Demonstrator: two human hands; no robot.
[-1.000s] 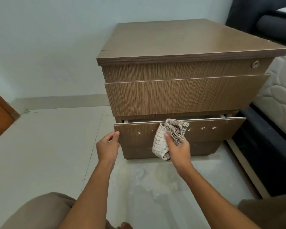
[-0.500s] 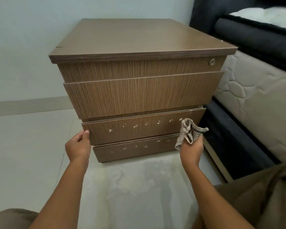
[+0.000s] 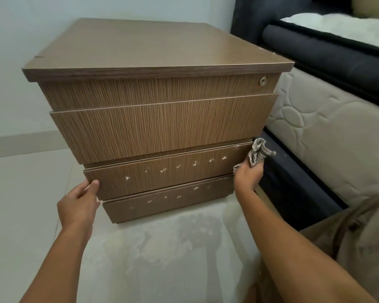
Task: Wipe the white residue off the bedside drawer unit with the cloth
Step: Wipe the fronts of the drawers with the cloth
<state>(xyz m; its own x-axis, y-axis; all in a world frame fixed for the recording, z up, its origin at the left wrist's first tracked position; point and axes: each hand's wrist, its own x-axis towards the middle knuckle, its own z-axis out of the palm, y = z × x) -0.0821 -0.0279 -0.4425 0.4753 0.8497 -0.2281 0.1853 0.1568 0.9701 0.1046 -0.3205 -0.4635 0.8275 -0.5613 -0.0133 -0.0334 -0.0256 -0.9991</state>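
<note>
A brown wood-grain bedside drawer unit [image 3: 158, 127] stands on the floor in front of me. White residue spots [image 3: 163, 170] dot the third drawer front, and several more mark the bottom panel [image 3: 178, 197]. My left hand [image 3: 79, 204] rests on the left end of the third drawer front, thumb on its face. My right hand [image 3: 248, 174] is at the drawer's right end, fingers closed on a bunched checked cloth [image 3: 258, 153] that sticks up above the fist.
A bed with a dark frame [image 3: 293, 193] and quilted cream mattress [image 3: 328, 132] stands tight against the unit's right side. Pale tiled floor [image 3: 20, 193] lies to the left, with whitish smears on the floor [image 3: 162, 248] in front. My knee [image 3: 359, 237] is at the right.
The third drawer, open a second ago, is now pushed in. My right hand carried the cloth from the drawer's middle to its right end. The view shifted leftward around the unit.
</note>
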